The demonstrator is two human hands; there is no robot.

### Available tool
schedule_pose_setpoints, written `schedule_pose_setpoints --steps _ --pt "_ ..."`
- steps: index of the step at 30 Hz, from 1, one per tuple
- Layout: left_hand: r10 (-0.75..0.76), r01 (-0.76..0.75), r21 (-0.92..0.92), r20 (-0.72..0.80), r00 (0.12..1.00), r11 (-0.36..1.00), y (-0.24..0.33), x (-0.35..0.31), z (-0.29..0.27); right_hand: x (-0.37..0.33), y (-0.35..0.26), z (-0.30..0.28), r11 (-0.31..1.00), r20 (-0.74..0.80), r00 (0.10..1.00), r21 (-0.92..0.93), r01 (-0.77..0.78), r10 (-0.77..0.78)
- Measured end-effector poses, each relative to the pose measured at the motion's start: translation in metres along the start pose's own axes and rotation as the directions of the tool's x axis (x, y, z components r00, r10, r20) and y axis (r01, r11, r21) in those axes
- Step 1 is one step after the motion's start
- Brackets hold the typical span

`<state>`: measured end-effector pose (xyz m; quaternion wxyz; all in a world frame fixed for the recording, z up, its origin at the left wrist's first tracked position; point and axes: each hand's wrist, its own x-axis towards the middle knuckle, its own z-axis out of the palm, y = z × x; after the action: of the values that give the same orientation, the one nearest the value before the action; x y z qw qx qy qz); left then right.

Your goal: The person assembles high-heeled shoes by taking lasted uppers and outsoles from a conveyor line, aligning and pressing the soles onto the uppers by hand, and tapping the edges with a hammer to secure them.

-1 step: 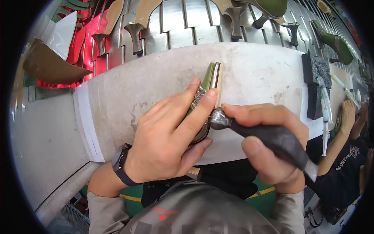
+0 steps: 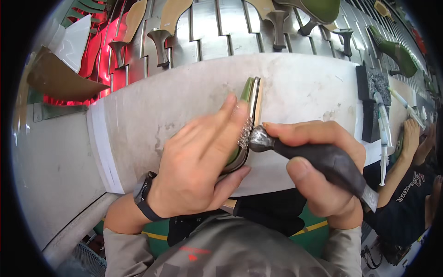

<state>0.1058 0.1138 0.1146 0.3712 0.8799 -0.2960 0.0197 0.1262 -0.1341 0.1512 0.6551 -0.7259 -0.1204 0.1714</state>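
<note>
A green women's shoe (image 2: 248, 94) with a sparkling band (image 2: 245, 132) across it lies on its side on the white work surface (image 2: 302, 87). Its toe points away from me, and a pale sole edge shows on the right. My left hand (image 2: 196, 159) holds the shoe from the left, fingers over the upper and thumb by the near end; motion smears the fingers. In my right hand (image 2: 325, 173) is a dark shoemaker's hammer (image 2: 320, 166), gripped around its body. The hammer's round metal face is against or very close to the shoe's edge beside the band.
Beyond the surface runs a slatted metal conveyor (image 2: 210, 30) carrying several heeled shoe parts. A brown curved sheet (image 2: 57, 76) stands at the left. On the right are a dark foam block (image 2: 369, 108), syringes (image 2: 384, 124) and a co-worker's arm (image 2: 400, 154).
My left fingers have shifted on the shoe, so the sparkling band now shows to their right. The shoe's toe sits slightly nearer me. The hammer has barely moved.
</note>
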Motion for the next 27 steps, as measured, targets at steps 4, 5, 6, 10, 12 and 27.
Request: schedule_pose_setpoints --steps 4,5,6,10,12,27 --pt "-0.017 0.017 -0.046 -0.007 1.000 0.999 -0.003 0.000 -0.001 0.016 -0.020 -0.004 0.989 -0.008 0.989 -0.028 -0.147 0.147" --pt "-0.008 0.007 -0.052 -0.024 1.000 0.999 -0.004 0.000 0.000 0.021 -0.023 -0.004 0.985 0.000 0.986 -0.032 -0.168 0.168" --pt "-0.015 0.014 -0.061 -0.031 0.999 0.998 -0.005 -0.002 0.000 0.024 -0.024 -0.002 0.984 0.005 0.984 -0.041 -0.175 0.176" --pt "0.000 -0.005 -0.082 -0.053 0.999 0.997 -0.006 -0.002 -0.001 0.043 -0.023 -0.001 0.974 -0.094 0.984 -0.158 -0.165 0.152" --pt "0.005 -0.011 -0.089 -0.063 0.998 0.996 -0.007 -0.004 -0.001 0.061 -0.010 -0.005 0.987 -0.121 0.991 -0.145 -0.073 0.056" --pt "-0.003 -0.003 -0.055 -0.119 0.993 0.998 0.000 -0.005 0.011 0.010 -0.022 -0.007 0.841 0.329 0.908 -0.385 0.379 -0.258"
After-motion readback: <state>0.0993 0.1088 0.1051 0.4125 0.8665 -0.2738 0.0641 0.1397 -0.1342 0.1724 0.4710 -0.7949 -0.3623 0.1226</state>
